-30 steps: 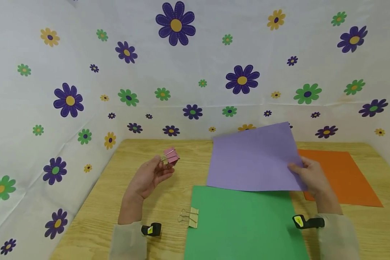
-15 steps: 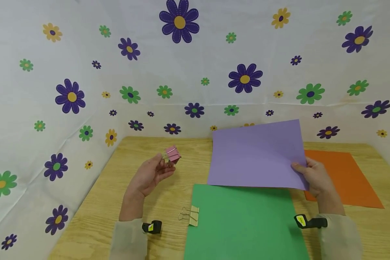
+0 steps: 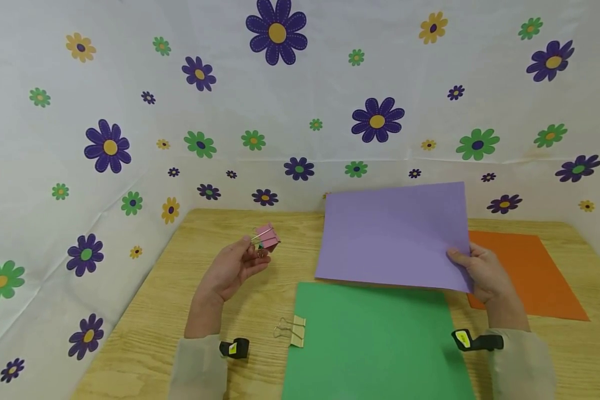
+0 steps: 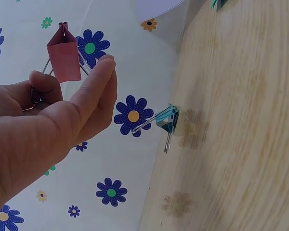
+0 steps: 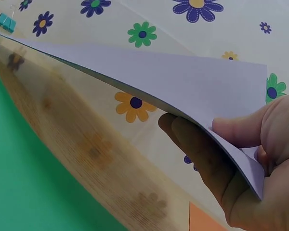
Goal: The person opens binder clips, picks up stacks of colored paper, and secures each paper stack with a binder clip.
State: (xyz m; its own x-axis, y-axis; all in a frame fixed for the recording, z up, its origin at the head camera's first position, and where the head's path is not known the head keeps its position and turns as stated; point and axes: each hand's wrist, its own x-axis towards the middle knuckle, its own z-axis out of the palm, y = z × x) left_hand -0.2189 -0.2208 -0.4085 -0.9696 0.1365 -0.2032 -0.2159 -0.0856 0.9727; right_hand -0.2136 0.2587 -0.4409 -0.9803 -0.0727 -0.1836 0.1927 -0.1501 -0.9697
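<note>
My left hand [image 3: 232, 272] pinches a pink binder clip [image 3: 267, 236] by its wire handles, above the left part of the table. The left wrist view has the pink clip's body [image 4: 65, 60] pointing up from between thumb and fingers. My right hand [image 3: 485, 272] grips a purple sheet of paper [image 3: 395, 233] near its lower right corner, thumb on top and fingers underneath. The sheet is held up off the table and bends a little. Below it lies a green sheet [image 3: 375, 344], with a yellow binder clip [image 3: 298, 331] on its left edge.
An orange sheet [image 3: 540, 272] lies at the right, partly behind my right hand. A teal binder clip [image 4: 167, 119] stands on the wooden table [image 4: 241, 144] by the flowered backdrop [image 3: 320, 66]. Something green shows at the top of the left wrist view, cut off.
My right hand has shifted slightly right with the purple sheet, whose upper right corner has moved right and slightly up. My left hand still holds the pink clip, almost unmoved.
</note>
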